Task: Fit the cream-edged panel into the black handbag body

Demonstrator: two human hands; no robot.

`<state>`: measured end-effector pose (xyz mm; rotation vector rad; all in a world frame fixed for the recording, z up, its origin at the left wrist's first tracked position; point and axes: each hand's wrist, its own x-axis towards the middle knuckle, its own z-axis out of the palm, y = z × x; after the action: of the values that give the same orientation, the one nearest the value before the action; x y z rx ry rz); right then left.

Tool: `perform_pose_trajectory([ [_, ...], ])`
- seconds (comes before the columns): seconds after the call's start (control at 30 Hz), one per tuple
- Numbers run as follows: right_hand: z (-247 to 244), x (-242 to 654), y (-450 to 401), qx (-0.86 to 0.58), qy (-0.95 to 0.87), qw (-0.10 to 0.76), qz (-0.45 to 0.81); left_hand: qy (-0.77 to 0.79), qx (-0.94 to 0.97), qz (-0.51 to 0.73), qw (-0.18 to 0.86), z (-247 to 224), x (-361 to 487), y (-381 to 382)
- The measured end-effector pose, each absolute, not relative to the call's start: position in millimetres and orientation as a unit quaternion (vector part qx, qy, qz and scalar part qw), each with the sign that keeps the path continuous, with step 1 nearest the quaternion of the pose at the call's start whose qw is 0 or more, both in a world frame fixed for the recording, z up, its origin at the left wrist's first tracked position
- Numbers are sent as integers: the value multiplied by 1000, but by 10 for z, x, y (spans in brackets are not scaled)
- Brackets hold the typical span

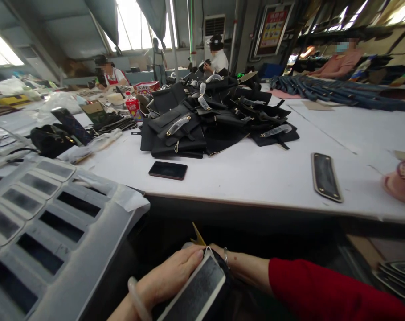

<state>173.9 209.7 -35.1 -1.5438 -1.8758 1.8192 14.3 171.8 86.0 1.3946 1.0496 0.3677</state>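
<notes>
Low in front of me, a dark rectangular panel with a pale border (pixel 198 287) lies tilted over dark material. My left hand (pixel 172 273) is closed along its left edge, with the thumb near the far end. My right hand (pixel 218 250) comes in from the right behind that far end; its fingers are mostly hidden, so its grip does not show. A yellow pointed piece (pixel 197 234) sticks up just beyond both hands; its kind cannot be made out.
Left stands a grey slotted board (pixel 104 232) bearing several pale-bordered panels. On the white table (pixel 242 178) are a phone (pixel 168 170), a heap of black bag pieces (pixel 185 129), a dark strap-like panel (pixel 325 176) and a pink object (pixel 402 180). People work farther back.
</notes>
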Motion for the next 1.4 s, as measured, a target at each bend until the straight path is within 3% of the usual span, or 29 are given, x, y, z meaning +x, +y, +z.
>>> perform_pose_trajectory([
  [0.23, 243, 2600, 2582, -503, -626, -29, 596, 501, 593, 142, 615, 797, 141, 1692],
  [0.37, 744, 2891, 2687, -359, -581, -170, 710, 534, 569, 152, 606, 758, 142, 1680],
  [0.43, 851, 2793, 2704, -324, -654, -215, 649, 550, 552, 157, 606, 741, 143, 1667],
  [0.67, 821, 2198, 2888, -336, -890, -65, 301, 565, 500, 197, 626, 644, 155, 1604],
  [0.8, 918, 2009, 2983, -248, -948, -56, 193, 564, 495, 223, 622, 610, 156, 1595],
  [1.03, 989, 1765, 3023, -128, -981, -87, 116, 560, 520, 251, 594, 561, 131, 1604],
  [1.4, 993, 1754, 3013, -97, -980, -145, 92, 556, 576, 231, 553, 641, 162, 1586],
])
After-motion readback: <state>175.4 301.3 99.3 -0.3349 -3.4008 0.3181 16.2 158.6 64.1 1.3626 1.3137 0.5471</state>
